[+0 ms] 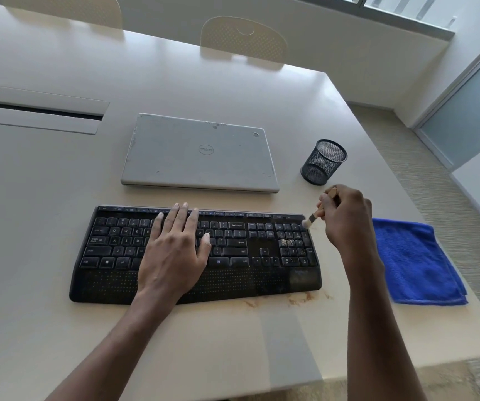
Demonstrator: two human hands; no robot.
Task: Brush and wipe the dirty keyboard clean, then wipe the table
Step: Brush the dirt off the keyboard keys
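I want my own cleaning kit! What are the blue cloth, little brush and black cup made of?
The blue cloth is probably microfibre: fuzzy matte pile. The little brush has a handle like pale wood; its light bristles could be hair or synthetic. The black cup looks like painted wire mesh: see-through walls.

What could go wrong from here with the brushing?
1. The crumbs sit on the number pad; the brush in the right hand may push them down between the keys instead of off the keyboard.
2. Strokes to the right could flick dirt onto the blue cloth lying beside it, soiling it before wiping.
3. The left hand lies flat over the middle keys, so dirt there may be missed.
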